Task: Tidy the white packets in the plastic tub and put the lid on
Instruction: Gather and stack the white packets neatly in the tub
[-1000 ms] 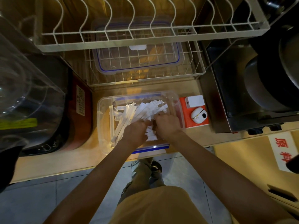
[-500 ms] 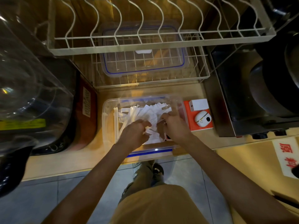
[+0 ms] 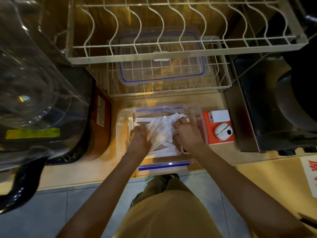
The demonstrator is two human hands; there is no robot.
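A clear plastic tub [image 3: 122, 117] with blue clips stands on the counter's front edge, with no lid on it. Several long white packets [image 3: 163, 127] lie jumbled inside. My left hand [image 3: 138, 141] rests on the left side of the pile, fingers curled over packets. On the right side of the pile my right hand [image 3: 187, 133] grips a bunch of packets. The clear lid with a blue seal [image 3: 162, 66] lies in the lower wire rack behind the tub.
A white wire dish rack [image 3: 154, 52] overhangs the counter above the lid. An orange box with a white device [image 3: 219, 127] sits right of the tub. A big glass-lidded appliance [image 3: 34, 100] stands left, a metal cooker [image 3: 274, 109] right.
Both hands have spread apart across the pile, the left towards the left wall, the right towards the far right. The packets have been pushed and shifted. The camera has tilted, so everything sits lower in view.
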